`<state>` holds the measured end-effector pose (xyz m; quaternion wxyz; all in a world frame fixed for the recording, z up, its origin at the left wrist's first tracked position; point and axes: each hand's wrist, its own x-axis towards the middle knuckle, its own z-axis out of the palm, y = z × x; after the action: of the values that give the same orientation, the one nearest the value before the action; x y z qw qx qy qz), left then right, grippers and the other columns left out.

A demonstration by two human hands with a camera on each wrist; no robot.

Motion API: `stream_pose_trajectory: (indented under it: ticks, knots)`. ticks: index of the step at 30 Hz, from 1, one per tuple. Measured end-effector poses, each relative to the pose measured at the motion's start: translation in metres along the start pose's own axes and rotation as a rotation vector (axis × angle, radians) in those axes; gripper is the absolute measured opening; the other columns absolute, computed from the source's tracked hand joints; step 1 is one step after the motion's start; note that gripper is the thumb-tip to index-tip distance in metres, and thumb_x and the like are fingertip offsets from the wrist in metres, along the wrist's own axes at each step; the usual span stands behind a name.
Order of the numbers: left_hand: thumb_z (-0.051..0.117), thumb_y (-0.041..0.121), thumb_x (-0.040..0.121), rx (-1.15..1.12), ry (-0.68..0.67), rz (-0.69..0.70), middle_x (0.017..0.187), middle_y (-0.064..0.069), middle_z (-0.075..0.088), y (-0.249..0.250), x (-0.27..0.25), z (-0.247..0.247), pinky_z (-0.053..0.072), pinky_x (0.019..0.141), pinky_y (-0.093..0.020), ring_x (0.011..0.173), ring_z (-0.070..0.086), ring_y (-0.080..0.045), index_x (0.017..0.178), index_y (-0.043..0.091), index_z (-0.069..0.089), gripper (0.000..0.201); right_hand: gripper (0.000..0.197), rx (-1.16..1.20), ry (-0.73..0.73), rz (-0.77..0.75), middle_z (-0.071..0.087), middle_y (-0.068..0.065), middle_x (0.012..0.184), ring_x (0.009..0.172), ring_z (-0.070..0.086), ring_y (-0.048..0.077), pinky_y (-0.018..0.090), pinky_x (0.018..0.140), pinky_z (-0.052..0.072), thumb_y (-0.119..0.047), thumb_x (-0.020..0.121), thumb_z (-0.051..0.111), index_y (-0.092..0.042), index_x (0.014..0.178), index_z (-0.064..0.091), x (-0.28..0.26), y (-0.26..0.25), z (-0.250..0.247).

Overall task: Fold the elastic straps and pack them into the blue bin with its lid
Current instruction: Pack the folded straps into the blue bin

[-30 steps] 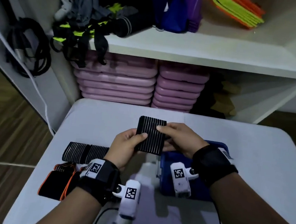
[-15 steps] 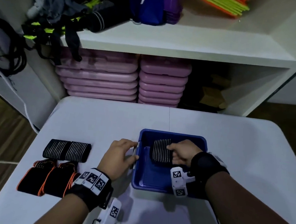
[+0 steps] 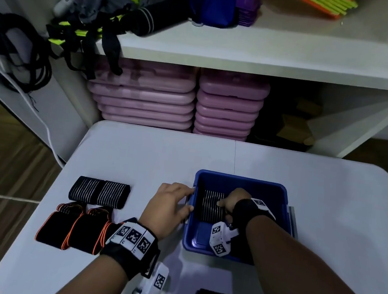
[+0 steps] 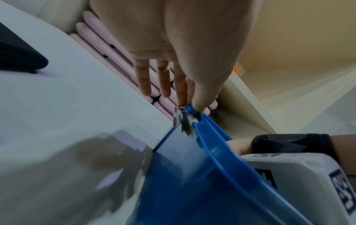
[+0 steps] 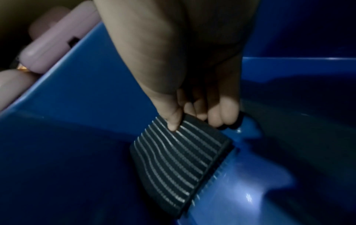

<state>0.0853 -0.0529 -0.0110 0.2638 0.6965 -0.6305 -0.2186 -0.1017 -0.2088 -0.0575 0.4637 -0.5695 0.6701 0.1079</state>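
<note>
Right part of striped strap beneath right hand

- Two stacks of flat pink plastic cases under a white shelf board.
- Coiled black cables hanging left of the shelf.
- White plastic table top.
</note>
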Motion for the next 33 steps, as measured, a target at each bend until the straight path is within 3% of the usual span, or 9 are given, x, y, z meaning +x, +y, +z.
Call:
stream_pose_trajectory:
  ticks: [4,9,14,17,20,24,27,30,33]
  knots:
    - [0.066,0.03,0.095,0.003,-0.016,0.003,0.133,0.01,0.059,-0.002,0.0,0.001,0.039,0.105,-0.026,0.122,0.044,-0.011,0.14,0.028,0.057,0.046,0.035,0.082,-0.005,0.006,0.07,0.017,0.065,0.06,0.068,0.031,0.05,0.072,0.063,-0.027,0.088,0.079,0.003,0.073,0.069,-0.028,-0.008,-0.007]
    - [0.066,0.032,0.095,-0.065,0.029,-0.044,0.129,0.01,0.058,-0.021,-0.01,-0.019,0.031,0.101,-0.015,0.122,0.044,-0.008,0.134,0.027,0.062,0.04,0.046,-0.14,0.137,-0.188,0.064,0.01,0.061,0.058,0.062,0.023,0.028,0.053,0.046,-0.044,0.089,0.071,-0.008,0.063,0.06,-0.066,-0.022,-0.031]
    - [0.072,0.026,0.089,0.049,0.083,-0.207,0.118,0.008,0.062,-0.097,-0.037,-0.073,0.038,0.103,-0.025,0.116,0.051,-0.016,0.12,0.027,0.069,0.031,0.048,-0.003,0.218,-0.484,0.072,0.022,0.078,0.072,0.07,0.034,0.042,0.073,0.061,-0.041,0.086,0.072,0.001,0.064,0.062,-0.108,-0.086,-0.011]
    - [0.076,0.025,0.084,0.166,0.158,-0.348,0.114,0.002,0.064,-0.145,-0.054,-0.102,0.041,0.102,-0.031,0.113,0.052,-0.023,0.114,0.025,0.073,0.03,0.033,-0.012,0.091,-0.609,0.073,0.011,0.079,0.071,0.068,0.024,0.038,0.076,0.058,-0.036,0.086,0.074,-0.008,0.07,0.069,-0.116,-0.147,0.041]
    - [0.075,0.024,0.085,0.24,0.188,-0.465,0.11,-0.001,0.065,-0.177,-0.066,-0.118,0.045,0.096,-0.037,0.111,0.051,-0.029,0.109,0.022,0.075,0.024,0.035,-0.267,-0.058,-0.657,0.075,0.013,0.095,0.086,0.069,0.026,0.039,0.084,0.058,-0.038,0.089,0.07,-0.003,0.086,0.074,-0.098,-0.195,0.109]
    - [0.067,0.035,0.088,0.37,0.057,-0.41,0.107,0.003,0.065,-0.192,-0.072,-0.112,0.049,0.085,-0.038,0.108,0.053,-0.028,0.107,0.029,0.076,0.022,0.042,-0.475,-0.091,-0.642,0.067,0.013,0.125,0.112,0.063,0.032,0.041,0.096,0.054,-0.038,0.093,0.064,-0.008,0.122,0.065,-0.064,-0.219,0.171]
    - [0.053,0.046,0.094,0.494,-0.092,-0.411,0.117,0.006,0.059,-0.193,-0.075,-0.103,0.047,0.09,-0.039,0.116,0.048,-0.024,0.119,0.037,0.069,0.03,0.053,-0.564,-0.101,-0.626,0.062,0.013,0.132,0.116,0.061,0.033,0.043,0.098,0.053,-0.041,0.09,0.069,-0.009,0.131,0.059,-0.046,-0.219,0.193]
    - [0.047,0.047,0.098,0.517,-0.116,-0.408,0.121,0.007,0.057,-0.192,-0.08,-0.096,0.044,0.093,-0.041,0.118,0.045,-0.023,0.124,0.039,0.065,0.033,0.043,-0.52,-0.135,-0.573,0.07,0.01,0.113,0.103,0.067,0.03,0.039,0.09,0.057,-0.039,0.084,0.076,-0.008,0.113,0.069,-0.038,-0.221,0.199]
    - [0.044,0.048,0.097,0.5,-0.094,-0.405,0.118,0.008,0.057,-0.196,-0.081,-0.095,0.044,0.092,-0.04,0.117,0.047,-0.023,0.121,0.038,0.066,0.034,0.029,-0.38,-0.152,-0.543,0.06,0.003,0.069,0.071,0.06,0.024,0.03,0.062,0.048,-0.029,0.08,0.081,-0.013,0.066,0.06,-0.034,-0.222,0.194]
